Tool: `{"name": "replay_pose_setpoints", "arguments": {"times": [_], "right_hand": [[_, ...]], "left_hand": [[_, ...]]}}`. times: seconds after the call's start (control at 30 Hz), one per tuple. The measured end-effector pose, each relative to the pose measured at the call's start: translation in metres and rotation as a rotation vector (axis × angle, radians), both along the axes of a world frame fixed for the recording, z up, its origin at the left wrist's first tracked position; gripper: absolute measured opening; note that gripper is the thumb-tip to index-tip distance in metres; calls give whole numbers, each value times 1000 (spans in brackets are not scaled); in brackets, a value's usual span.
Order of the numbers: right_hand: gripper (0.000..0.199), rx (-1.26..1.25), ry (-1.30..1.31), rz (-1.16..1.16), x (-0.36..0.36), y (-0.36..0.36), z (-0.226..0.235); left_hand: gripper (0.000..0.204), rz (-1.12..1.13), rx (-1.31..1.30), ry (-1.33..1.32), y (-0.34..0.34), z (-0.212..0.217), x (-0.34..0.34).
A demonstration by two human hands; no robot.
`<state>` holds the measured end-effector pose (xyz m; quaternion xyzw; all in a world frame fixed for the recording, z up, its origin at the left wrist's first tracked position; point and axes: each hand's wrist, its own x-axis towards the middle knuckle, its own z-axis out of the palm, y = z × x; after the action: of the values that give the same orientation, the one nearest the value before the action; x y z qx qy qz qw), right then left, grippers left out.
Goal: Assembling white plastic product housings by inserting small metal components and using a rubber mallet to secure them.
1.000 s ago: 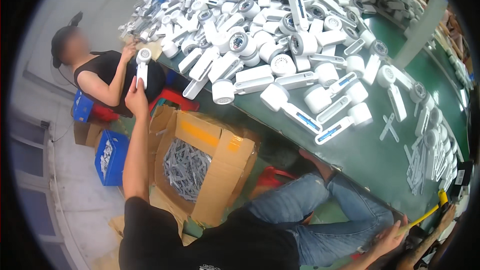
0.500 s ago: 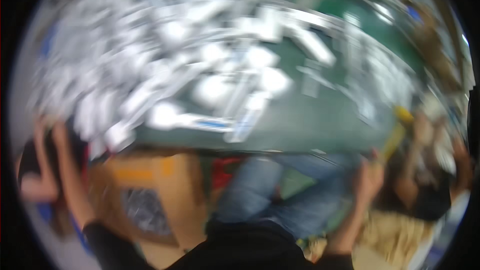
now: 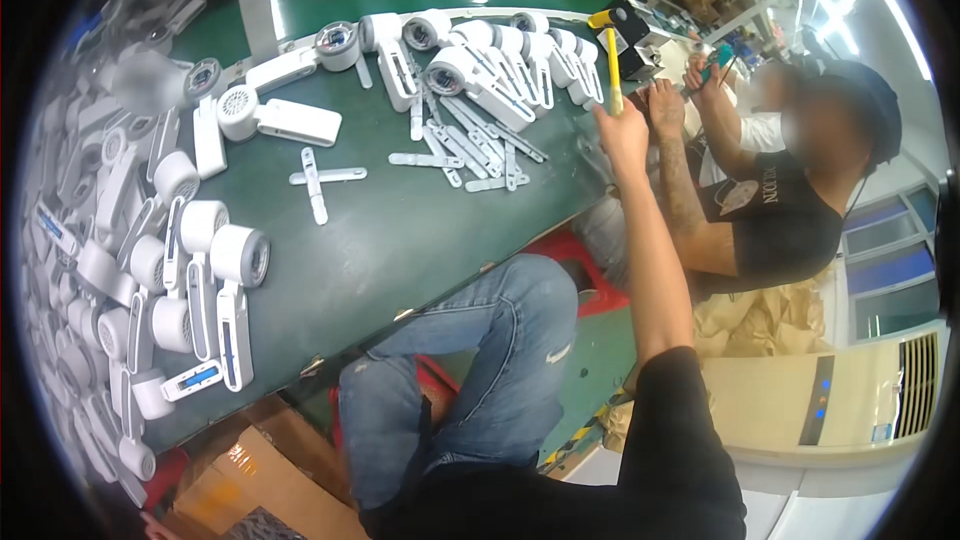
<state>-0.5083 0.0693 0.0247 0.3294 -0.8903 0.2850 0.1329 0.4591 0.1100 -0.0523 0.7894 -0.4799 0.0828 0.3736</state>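
My right hand (image 3: 622, 138) is stretched out over the right end of the green table and closed round the handle of a hammer (image 3: 613, 65). The hammer stands upright, its yellow-tipped head at the top, close to a black box (image 3: 637, 43). To the left of that hand lie several white handheld fans (image 3: 480, 85) in a row, and in front of them a loose pile of slim pale plastic strips (image 3: 462, 148). Of my left hand (image 3: 157, 528) only a sliver shows at the lower left edge, by a cardboard box; its fingers are mostly hidden.
A heap of white fans (image 3: 110, 270) covers the table's left side. Two crossed strips (image 3: 315, 180) lie mid-table. A co-worker (image 3: 770, 190) sits close on the right, holding a teal tool (image 3: 716, 58). An open cardboard box (image 3: 250, 480) stands below the table's front edge.
The view has swung to the right and sharpened. My right arm has reached out farther, with the hammer held in that hand. My left hand has almost left the picture.
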Motion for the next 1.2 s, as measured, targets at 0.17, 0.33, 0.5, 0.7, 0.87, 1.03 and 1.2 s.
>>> {"name": "replay_pose_setpoints", "arguments": {"times": [0.17,0.33,0.5,0.7,0.87,1.03,1.2], "right_hand": [[31,74,-324,-37,-31,-33,-15],[24,108,278,-76,-26,-27,-30],[35,-165,299,134,70,53,65],[40,-413,-613,382,208,78,51],[36,-68,-1213,666,257,50,1],[34,110,-1195,744,271,43,-11],[39,93,-1159,746,273,45,-4]], "left_hand": [[43,-203,69,114,56,-20,-50],[40,-400,201,442,65,-16,-43],[17,-833,24,238,-9,72,-214],[25,-1316,-63,-197,-153,131,-409],[25,-1212,242,-360,-220,99,-478],[45,-1119,345,-623,-224,83,-505],[37,-1070,570,-521,-229,97,-500]]}}
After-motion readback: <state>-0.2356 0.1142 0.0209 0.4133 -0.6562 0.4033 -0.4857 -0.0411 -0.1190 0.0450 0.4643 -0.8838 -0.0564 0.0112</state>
